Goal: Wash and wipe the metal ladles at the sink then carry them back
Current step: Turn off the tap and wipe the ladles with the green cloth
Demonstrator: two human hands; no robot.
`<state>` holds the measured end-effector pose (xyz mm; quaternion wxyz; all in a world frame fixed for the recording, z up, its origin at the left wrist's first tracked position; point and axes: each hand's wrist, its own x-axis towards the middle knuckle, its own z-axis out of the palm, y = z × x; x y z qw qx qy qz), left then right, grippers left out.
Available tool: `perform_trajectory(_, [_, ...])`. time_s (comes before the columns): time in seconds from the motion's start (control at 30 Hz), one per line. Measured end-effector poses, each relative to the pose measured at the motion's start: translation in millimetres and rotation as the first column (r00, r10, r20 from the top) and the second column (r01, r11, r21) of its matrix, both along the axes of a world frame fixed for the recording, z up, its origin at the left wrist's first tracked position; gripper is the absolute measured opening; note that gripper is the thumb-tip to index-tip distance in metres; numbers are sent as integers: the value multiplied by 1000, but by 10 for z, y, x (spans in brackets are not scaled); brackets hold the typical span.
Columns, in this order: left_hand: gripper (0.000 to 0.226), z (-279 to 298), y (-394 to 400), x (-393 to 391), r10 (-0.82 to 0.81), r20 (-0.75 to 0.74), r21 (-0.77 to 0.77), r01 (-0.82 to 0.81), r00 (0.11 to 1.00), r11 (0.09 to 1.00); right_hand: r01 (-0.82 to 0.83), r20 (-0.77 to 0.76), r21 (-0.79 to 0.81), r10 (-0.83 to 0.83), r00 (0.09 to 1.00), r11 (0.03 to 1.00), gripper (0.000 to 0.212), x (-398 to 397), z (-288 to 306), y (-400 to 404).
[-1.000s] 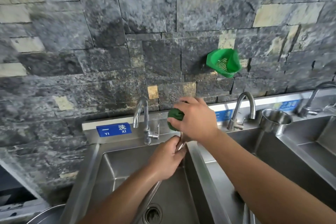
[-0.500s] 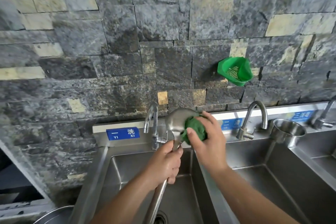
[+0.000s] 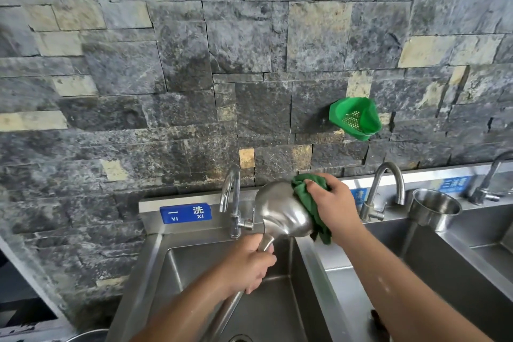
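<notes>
A large metal ladle [image 3: 280,209] is held above the left sink basin [image 3: 177,272], its rounded bowl back turned toward me. My left hand [image 3: 247,265] is closed around the handle just below the bowl; the rest of the handle runs down under my forearm. My right hand [image 3: 333,203] presses a green cloth [image 3: 308,203] against the right side and rim of the ladle bowl. The inside of the bowl is hidden.
A curved tap [image 3: 231,200] stands just left of the ladle, with two more taps [image 3: 384,189] to the right. A steel cup [image 3: 433,209] sits on the right sink's rim. A green strainer basket [image 3: 355,118] hangs on the stone wall.
The ladle bowl has come up from behind my right hand and turned its back toward me. My right hand with the cloth has shifted to the bowl's right side.
</notes>
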<state>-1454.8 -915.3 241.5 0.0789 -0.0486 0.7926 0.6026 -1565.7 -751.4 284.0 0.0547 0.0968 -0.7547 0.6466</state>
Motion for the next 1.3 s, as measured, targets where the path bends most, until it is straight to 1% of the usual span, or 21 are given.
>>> perform_trajectory(0.03, [14, -18, 1, -16, 7, 4, -20, -7, 1000, 1000, -21, 70, -22, 23, 997, 1000, 7, -17, 26, -5])
perform_trajectory(0.07, [15, -15, 10, -49, 17, -10, -80, -18, 1000, 997, -31, 74, 4, 31, 997, 1000, 5, -15, 48, -26])
perform_trajectory(0.1, [16, -31, 1, -92, 44, -48, -192, -52, 998, 980, -33, 18, 66, 32, 999, 997, 1, 16, 63, -48])
perform_trajectory(0.17, [17, -43, -33, -179, 124, -208, -414, -202, 970, 888, 29, -181, 195, 6, 983, 980, 11, 126, 80, -88])
perform_trajectory(0.2, [17, -32, -54, -203, 172, -287, -421, -285, 942, 861, 46, -241, 193, 2, 970, 980, 12, 174, 70, -113])
perform_trajectory(0.27, [13, 48, -84, -224, 264, -356, -279, -372, 896, 885, 4, -269, 82, 18, 963, 997, 17, 258, 27, -149])
perform_trajectory(0.33, [13, 171, -92, -224, 319, -310, -175, -384, 896, 907, -23, -285, -36, 12, 958, 999, 24, 287, -17, -170])
perform_trajectory(0.47, [24, 331, -61, -237, 329, -229, -122, -362, 916, 924, 92, -476, -45, -102, 873, 995, 28, 263, 47, -173])
perform_trajectory(0.53, [21, 340, 26, -201, 277, -179, -31, -287, 944, 957, 144, -640, 11, -103, 762, 990, 36, 197, 138, -175])
perform_trajectory(0.6, [17, 352, 141, -134, 199, -120, 79, -191, 973, 979, 209, -807, 154, 1, 591, 966, 40, 80, 215, -206])
perform_trajectory(0.63, [17, 358, 200, -98, 159, -98, 124, -146, 982, 982, 299, -859, 266, 85, 505, 916, 42, 14, 247, -232])
perform_trajectory(0.67, [18, 364, 244, -79, 131, -86, 146, -118, 988, 982, 418, -869, 384, 168, 466, 823, 44, -40, 269, -269])
perform_trajectory(0.73, [20, 363, 281, -86, 124, -69, 145, -113, 990, 983, 540, -785, 600, 304, 540, 590, 51, -94, 256, -338])
perform_trajectory(0.8, [20, 343, 254, -111, 156, -33, 160, -149, 987, 976, 486, -657, 752, 437, 615, 446, 61, -117, 163, -348])
perform_trajectory(0.83, [20, 330, 223, -127, 169, -19, 157, -164, 985, 974, 457, -606, 796, 495, 623, 398, 65, -130, 91, -327])
perform_trajectory(0.93, [20, 269, 134, -128, 182, 22, 129, -184, 983, 974, 404, -493, 868, 593, 636, 288, 72, -147, -128, -217])
perform_trajectory(1.0, [21, 216, 108, -120, 153, 44, 121, -157, 987, 980, 350, -432, 900, 624, 651, 258, 74, -114, -205, -196])
perform_trajectory(1.07, [21, 176, 97, -118, 144, 62, 120, -151, 988, 981, 214, -336, 941, 651, 681, 261, 75, -55, -225, -214])
perform_trajectory(1.13, [21, 146, 70, -101, 134, 60, 78, -138, 989, 987, 113, -209, 977, 678, 705, 183, 77, -30, -244, -188])
perform_trajectory(1.23, [22, 105, -9, -53, 101, 61, 5, -102, 993, 995, 159, -200, 979, 780, 593, 129, 86, -51, -255, -33])
perform_trajectory(1.3, [22, 77, -25, -11, 56, 59, -2, -56, 997, 998, 237, -225, 963, 864, 451, 127, 77, -184, -284, 93])
